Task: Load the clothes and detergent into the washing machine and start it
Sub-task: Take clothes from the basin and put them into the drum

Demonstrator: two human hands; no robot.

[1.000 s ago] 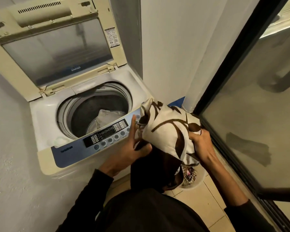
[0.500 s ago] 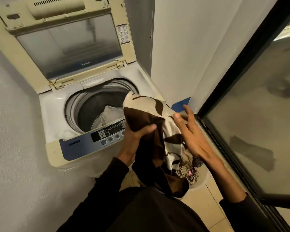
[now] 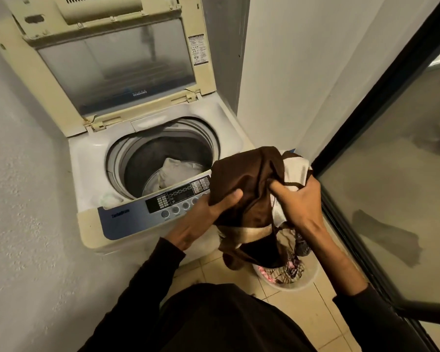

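Laundry loading is under way at the washing machine (image 3: 127, 174), which stands against the far-left wall with its lid (image 3: 107, 57) propped upright so the drum (image 3: 163, 161) stays open; one pale piece of clothing (image 3: 174, 170) already lies inside. Right of the machine, a basket (image 3: 308, 278) on the floor holds more clothes (patterned ones, too bunched to tell apart). Above it, just right of the control panel (image 3: 181, 196), hangs a brown and cream garment (image 3: 249, 179). The left hand (image 3: 201, 219) pinches its brown edge under the thumb; the right hand (image 3: 299, 201) is clenched on the cream part, probably gathering it into a bundle for the drum. No detergent is in view.
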